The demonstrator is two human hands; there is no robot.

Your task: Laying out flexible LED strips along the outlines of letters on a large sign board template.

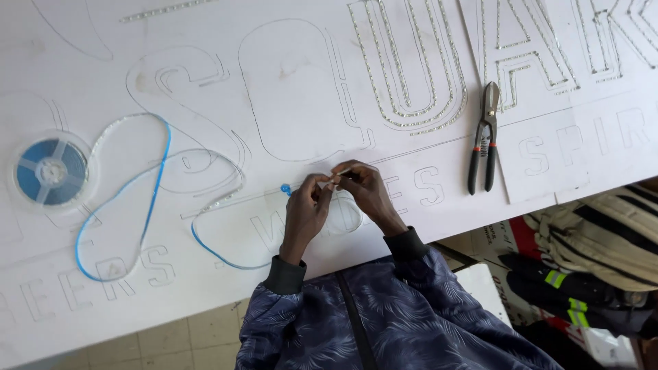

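The end of the strip point(337, 177) is pinched between the left hand point(306, 205) and the right hand point(364, 194), over the white board point(82, 315). It is best held taut and untwisted. The reel point(51, 171) lies at nine o'clock, the pliers point(485, 137) at two o'clock.
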